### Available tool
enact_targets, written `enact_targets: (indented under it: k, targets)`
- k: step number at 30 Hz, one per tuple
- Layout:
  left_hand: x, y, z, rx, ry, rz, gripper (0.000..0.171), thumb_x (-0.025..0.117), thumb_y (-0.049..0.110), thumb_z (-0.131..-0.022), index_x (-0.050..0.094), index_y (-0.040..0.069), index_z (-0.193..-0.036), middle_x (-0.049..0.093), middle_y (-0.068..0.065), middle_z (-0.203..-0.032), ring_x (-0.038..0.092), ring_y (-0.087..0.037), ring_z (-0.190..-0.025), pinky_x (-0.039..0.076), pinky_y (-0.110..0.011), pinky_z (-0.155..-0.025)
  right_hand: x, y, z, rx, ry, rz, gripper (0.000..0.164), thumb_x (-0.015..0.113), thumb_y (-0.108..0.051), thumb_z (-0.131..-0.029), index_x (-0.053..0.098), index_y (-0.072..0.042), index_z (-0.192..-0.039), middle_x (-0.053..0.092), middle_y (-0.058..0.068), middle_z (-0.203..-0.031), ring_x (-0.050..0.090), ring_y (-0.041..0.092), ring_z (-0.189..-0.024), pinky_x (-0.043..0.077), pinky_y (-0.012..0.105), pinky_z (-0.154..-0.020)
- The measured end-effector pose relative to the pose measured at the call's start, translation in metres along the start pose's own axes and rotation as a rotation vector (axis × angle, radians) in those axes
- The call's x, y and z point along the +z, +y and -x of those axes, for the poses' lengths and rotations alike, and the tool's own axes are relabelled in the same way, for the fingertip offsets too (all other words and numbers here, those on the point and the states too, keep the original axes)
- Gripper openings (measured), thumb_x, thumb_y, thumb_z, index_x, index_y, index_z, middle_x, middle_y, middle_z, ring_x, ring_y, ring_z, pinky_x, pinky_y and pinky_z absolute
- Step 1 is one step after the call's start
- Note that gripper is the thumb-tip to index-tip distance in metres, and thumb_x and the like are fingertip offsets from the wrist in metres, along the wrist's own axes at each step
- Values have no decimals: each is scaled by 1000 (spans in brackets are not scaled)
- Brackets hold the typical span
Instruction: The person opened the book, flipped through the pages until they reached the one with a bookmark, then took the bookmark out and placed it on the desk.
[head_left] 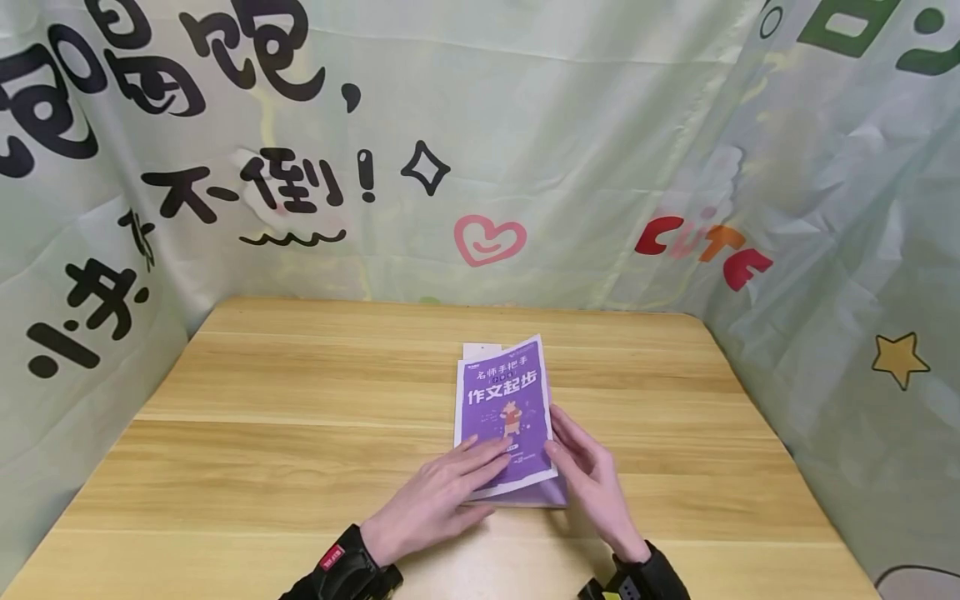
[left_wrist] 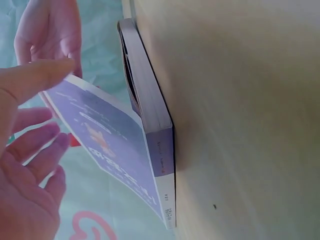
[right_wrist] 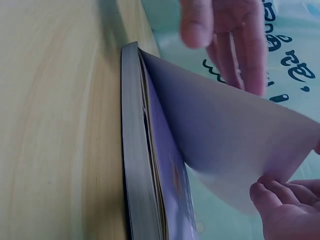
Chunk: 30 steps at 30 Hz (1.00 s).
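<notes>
A thick book with a purple front cover (head_left: 501, 387) lies on the wooden table. Its cover stands tilted up from the page block (left_wrist: 147, 80), hinged along the spine (left_wrist: 161, 155). My right hand (head_left: 592, 479) pinches the cover's free edge, fingers on the pale inner side (right_wrist: 235, 130) and thumb toward the front. Over the lower front of the cover is my left hand (head_left: 446, 492), its fingers fairly straight; whether they touch it I cannot tell. Beneath the lifted cover another purple sheet (right_wrist: 172, 170) shows on top of the pages.
The wooden table (head_left: 300, 400) stretches out around the book. Pale green cloth (head_left: 585, 167) with printed lettering hangs along the back and both sides. A white strip (head_left: 482, 350) sticks out behind the book's top edge.
</notes>
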<state>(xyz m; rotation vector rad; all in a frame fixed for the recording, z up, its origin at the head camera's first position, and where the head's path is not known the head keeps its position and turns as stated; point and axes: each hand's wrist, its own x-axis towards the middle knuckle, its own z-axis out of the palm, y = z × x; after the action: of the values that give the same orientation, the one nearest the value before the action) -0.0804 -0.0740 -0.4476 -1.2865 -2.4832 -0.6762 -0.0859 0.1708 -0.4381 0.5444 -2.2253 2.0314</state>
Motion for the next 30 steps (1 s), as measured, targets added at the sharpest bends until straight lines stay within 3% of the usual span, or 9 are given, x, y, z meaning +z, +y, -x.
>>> enact_targets:
  k: [8, 13, 20, 24, 27, 30]
  targets:
    - [-1, -3, -2, 76, 123, 5, 68, 75, 32, -89, 51, 3, -146, 48, -12, -155, 48, -24, -144, 41, -45, -119, 10, -2, -6, -12, -37, -36, 49, 41, -4, -106, 29, 17, -149, 31, 41, -152, 50, -8, -132, 44, 14, -106]
    - [-1, -2, -5, 121, 236, -38, 70, 73, 33, -90, 48, 2, -147, 49, -15, -155, 50, -28, -142, 43, -45, -117, 18, -5, -9, 5, -69, -18, 48, 34, -10, -109, 29, 18, -148, 29, 40, -154, 46, -7, -133, 43, 14, -107]
    - [-5, -3, -9, 216, 410, -91, 56, 63, 29, -98, 51, -2, -144, 51, -18, -151, 49, -30, -143, 37, -43, -122, 31, -5, -14, 35, -79, 43, 48, 32, -12, -110, 33, 20, -145, 35, 38, -152, 46, -6, -130, 42, 12, -107]
    - [-9, -6, -9, 265, 462, -148, 51, 57, 29, -103, 51, -2, -142, 51, -19, -150, 49, -30, -142, 36, -42, -123, 37, 1, -19, -26, -127, 99, 45, 32, -9, -109, 38, 16, -145, 41, 34, -151, 45, -8, -131, 40, 14, -110]
    - [-14, -9, -11, 297, 488, -190, 47, 57, 28, -102, 55, -2, -138, 52, -19, -148, 50, -31, -141, 34, -42, -124, 42, 5, -22, -86, -149, 175, 42, 34, -7, -108, 43, 13, -144, 46, 30, -149, 47, 0, -134, 41, 20, -112]
    - [-21, -11, -13, 321, 513, -227, 44, 64, 25, -96, 61, -1, -132, 58, -18, -143, 52, -30, -139, 35, -42, -123, 47, 6, -24, -110, -162, 234, 41, 36, -6, -108, 45, 8, -145, 47, 26, -151, 48, 18, -140, 39, 23, -116]
